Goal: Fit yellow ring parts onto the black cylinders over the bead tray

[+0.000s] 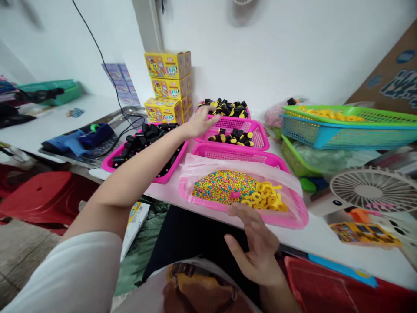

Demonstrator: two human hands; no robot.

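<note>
My left hand (200,124) reaches over the rim of a pink basket (259,130) that holds black cylinder pieces with yellow ends (233,138). Its fingers are stretched out and I see nothing in them. Near my body, my right hand (256,248) hangs with thumb and fingers apart, holding nothing. Just beyond it is the front pink basket (299,219), lined with clear plastic. Small multicoloured beads (224,182), yellow ring pieces (269,195) and a small pink scoop-like piece (234,195) lie inside it.
Black cylinders fill a pink basket (109,163) at left; another basket of black-and-yellow pieces (228,108) stands behind. Yellow boxes (166,89) are stacked by the wall. On the right are stacked baskets (345,130) and a fan (365,191). A blue glue-gun-like tool (70,142) lies left.
</note>
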